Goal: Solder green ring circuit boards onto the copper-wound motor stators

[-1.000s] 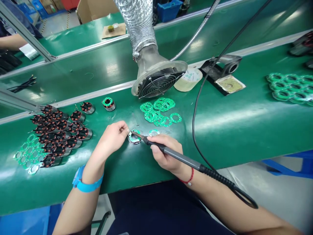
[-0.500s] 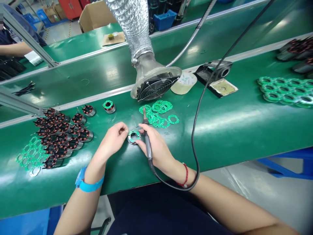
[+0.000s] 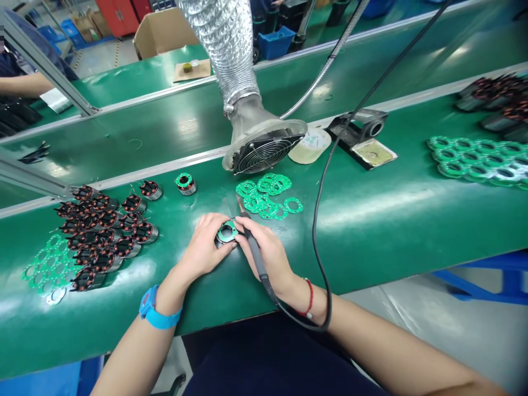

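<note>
A motor stator topped by a green ring-shaped circuit board (image 3: 226, 232) stands on the green bench between my hands. My left hand (image 3: 205, 245) is closed around its left side, thumb at the near edge. In my right hand (image 3: 266, 250) a soldering iron (image 3: 256, 252) is held, its tip pointing up and away, apart from the stator. The right fingertips also touch the stator's right side. Beyond them lies a loose pile of green ring boards (image 3: 268, 198). Another stator with a green ring (image 3: 185, 183) stands farther back on the left.
Several bare stators (image 3: 105, 231) stand at left beside a sheet of ring boards (image 3: 47, 267). A fume extractor (image 3: 266, 146) hangs over the bench. Behind are a tape roll (image 3: 309, 146) and an iron stand (image 3: 367, 140). More ring boards (image 3: 478, 159) lie right. The iron's black cord (image 3: 317, 220) loops across.
My left hand has moved right, from pinching at the stator's edge to wrapping round its side. The soldering iron has tilted slightly and its tip has dropped a little toward me.
</note>
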{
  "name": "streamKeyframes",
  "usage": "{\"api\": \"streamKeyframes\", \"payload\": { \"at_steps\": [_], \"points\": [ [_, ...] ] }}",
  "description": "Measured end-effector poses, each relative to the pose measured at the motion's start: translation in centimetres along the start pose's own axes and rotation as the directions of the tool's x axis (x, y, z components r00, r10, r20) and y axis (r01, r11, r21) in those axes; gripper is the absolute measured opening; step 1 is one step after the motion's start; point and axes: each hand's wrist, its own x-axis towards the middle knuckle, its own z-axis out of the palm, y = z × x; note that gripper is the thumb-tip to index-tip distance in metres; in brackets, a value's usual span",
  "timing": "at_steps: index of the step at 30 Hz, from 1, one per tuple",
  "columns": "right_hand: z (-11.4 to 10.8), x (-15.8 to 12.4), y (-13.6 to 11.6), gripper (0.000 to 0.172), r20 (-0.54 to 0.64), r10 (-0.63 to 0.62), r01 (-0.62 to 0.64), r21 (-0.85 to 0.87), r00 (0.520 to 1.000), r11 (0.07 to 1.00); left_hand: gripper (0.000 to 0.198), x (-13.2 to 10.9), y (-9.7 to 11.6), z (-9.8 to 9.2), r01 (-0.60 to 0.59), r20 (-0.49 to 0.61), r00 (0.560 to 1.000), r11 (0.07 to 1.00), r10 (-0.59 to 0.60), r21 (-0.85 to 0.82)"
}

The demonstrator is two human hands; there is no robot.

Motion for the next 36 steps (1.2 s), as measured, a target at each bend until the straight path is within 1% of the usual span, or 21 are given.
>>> {"api": "streamKeyframes", "payload": {
  "at_steps": [2,3,5,7,8,10,13,17,20,22,26,28,29,31,33,34,35,36],
  "points": [
    [0.2,0.1,-0.1,0.038,0.013,0.02,-0.02,0.018,1.0,1.0,0.03,-0.1,-0.2,0.1,0.019,-0.001,1.0,0.999,-0.019,-0.027],
    [0.3,0.2,-0.1,0.043,0.027,0.022,-0.023,0.019,0.999,1.0,0.033,-0.3,-0.3,0.2,0.034,-0.006,0.999,0.998,-0.035,-0.053],
    [0.5,0.5,-0.2,0.05,0.058,0.012,-0.012,0.009,0.998,1.0,0.047,-0.6,-0.4,0.6,0.068,-0.024,0.997,0.989,-0.072,-0.13],
    [0.6,0.9,-0.1,0.048,0.075,-0.003,0.003,0.004,0.997,1.0,0.063,-0.8,-0.3,0.8,0.103,-0.033,0.993,0.974,-0.112,-0.203],
    [0.6,1.0,0.0,0.046,0.072,-0.004,0.004,0.007,0.997,1.0,0.066,-1.0,-0.2,0.9,0.122,-0.038,0.99,0.968,-0.134,-0.219],
    [0.6,1.2,0.3,0.043,0.04,0.012,-0.013,0.013,0.999,1.0,0.06,-1.1,0.3,1.0,0.161,-0.064,0.982,0.967,-0.177,-0.196],
    [0.3,1.2,0.7,0.043,-0.007,0.043,-0.043,0.002,0.999,0.999,0.046,-1.2,1.1,1.3,0.176,-0.099,0.977,0.973,-0.191,-0.148],
    [0.2,1.2,0.9,0.041,-0.018,0.034,-0.035,-0.022,0.999,0.999,0.054,-1.0,1.3,1.7,0.186,-0.061,0.977,0.959,-0.203,-0.216],
    [0.2,1.3,0.8,0.04,0.001,0.0,0.0,-0.057,1.0,0.998,0.051,-0.8,0.8,1.4,0.188,-0.025,0.979,0.952,-0.2,-0.242],
    [0.3,1.3,0.8,0.04,0.017,-0.025,0.027,-0.066,1.0,0.997,0.048,-0.6,0.6,1.3,0.169,-0.038,0.983,0.967,-0.179,-0.191],
    [0.1,1.3,0.6,0.045,0.054,-0.089,0.09,-0.031,0.995,0.995,0.042,-0.4,0.5,1.5,0.122,-0.097,0.988,0.993,-0.12,0.006],
    [-0.3,1.2,0.6,0.049,0.03,-0.107,0.107,-0.025,0.994,0.994,0.038,-0.2,0.4,1.5,0.136,-0.133,0.984,0.985,-0.122,0.107],
    [-0.5,1.1,0.5,0.05,0.004,-0.111,0.111,-0.025,0.994,0.993,0.038,0.0,0.3,1.3,0.163,-0.168,0.976,0.974,-0.136,0.157],
    [-1.3,1.0,0.5,0.05,-0.049,-0.115,0.114,-0.024,0.992,0.993,0.041,0.5,-0.4,0.5,0.255,-0.281,0.942,0.935,-0.183,0.247],
    [-2.2,0.9,0.5,0.05,-0.075,-0.102,0.101,-0.015,0.992,0.995,0.051,1.2,-1.3,-0.8,0.352,-0.387,0.896,0.881,-0.219,0.316],
    [-2.7,0.9,0.5,0.05,-0.081,-0.09,0.09,-0.011,0.993,0.996,0.058,1.6,-1.9,-1.5,0.373,-0.409,0.885,0.862,-0.22,0.344],
    [-3.3,1.0,0.6,0.049,-0.085,-0.084,0.084,-0.008,0.993,0.996,0.065,2.1,-2.5,-2.2,0.371,-0.404,0.89,0.851,-0.212,0.371],
    [-3.8,1.1,0.7,0.05,-0.091,-0.086,0.085,-0.009,0.992,0.996,0.07,2.5,-3.0,-2.9,0.351,-0.374,0.906,0.847,-0.199,0.399]
  ]
}}
